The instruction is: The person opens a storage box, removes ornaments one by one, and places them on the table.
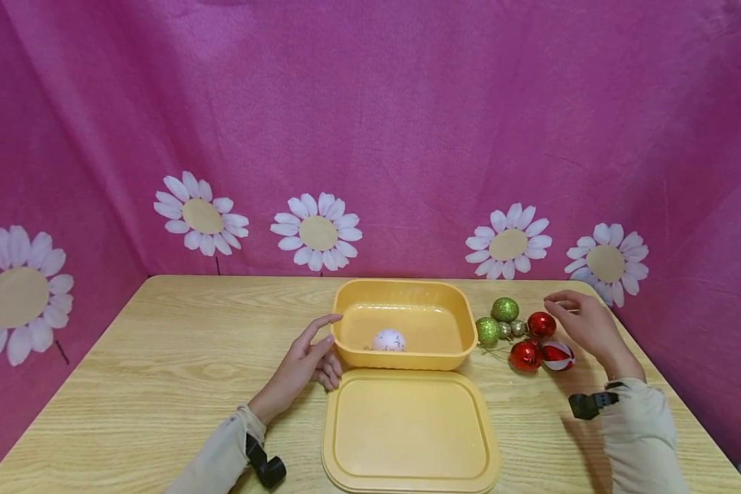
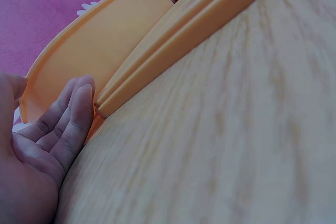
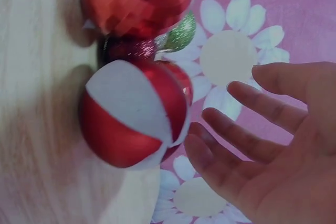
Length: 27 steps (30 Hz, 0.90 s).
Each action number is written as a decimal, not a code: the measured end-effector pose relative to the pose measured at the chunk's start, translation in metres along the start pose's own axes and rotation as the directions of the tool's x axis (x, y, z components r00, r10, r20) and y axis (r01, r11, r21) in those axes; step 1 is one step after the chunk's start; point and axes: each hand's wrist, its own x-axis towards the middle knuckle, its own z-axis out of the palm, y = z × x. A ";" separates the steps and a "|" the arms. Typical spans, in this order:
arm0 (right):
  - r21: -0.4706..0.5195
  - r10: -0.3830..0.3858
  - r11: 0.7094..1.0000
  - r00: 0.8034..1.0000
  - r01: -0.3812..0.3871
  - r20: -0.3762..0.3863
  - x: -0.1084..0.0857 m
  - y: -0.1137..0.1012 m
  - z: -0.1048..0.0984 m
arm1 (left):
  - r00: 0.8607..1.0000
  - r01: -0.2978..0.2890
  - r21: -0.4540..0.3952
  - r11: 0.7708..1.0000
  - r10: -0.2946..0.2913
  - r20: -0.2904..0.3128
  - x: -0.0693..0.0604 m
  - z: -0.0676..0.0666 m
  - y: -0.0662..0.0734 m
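Observation:
A yellow plastic box (image 1: 407, 360) stands uncovered near the table's back edge, with a white speckled bauble (image 1: 389, 340) inside at the front. My left hand (image 1: 302, 360) touches the box's left end, its fingers relaxed against the wall and front corner. At the right, my right hand (image 1: 589, 329) hovers beside a cluster of Christmas baubles, fingers slightly bent and holding nothing. Closest to it are a shiny red bauble (image 1: 541, 324) and a red-and-white striped bauble (image 3: 126, 119). Another red bauble (image 1: 525, 356) lies to the left of the striped one.
The yellow lid (image 1: 410, 436) lies flat in front of the box. Green glitter baubles (image 1: 505, 309) and small gold ones (image 1: 518, 327) sit between the box and the red baubles. Behind the wooden table (image 1: 210, 336) hangs a pink cloth (image 1: 370, 137) with white flowers.

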 end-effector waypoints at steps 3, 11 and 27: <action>0.020 -0.007 1.000 1.000 0.008 -0.009 -0.001 -0.004 -0.001 | 1.000 0.000 -0.001 1.000 0.000 -0.005 0.000 0.001 0.001; 0.077 -0.063 0.995 0.997 0.067 -0.049 -0.002 -0.017 -0.003 | 1.000 0.007 -0.001 1.000 -0.007 -0.005 -0.001 0.000 0.001; 0.264 -0.077 0.962 0.996 0.064 0.039 0.001 -0.049 0.002 | 1.000 0.000 0.004 1.000 0.000 -0.003 -0.001 0.001 0.000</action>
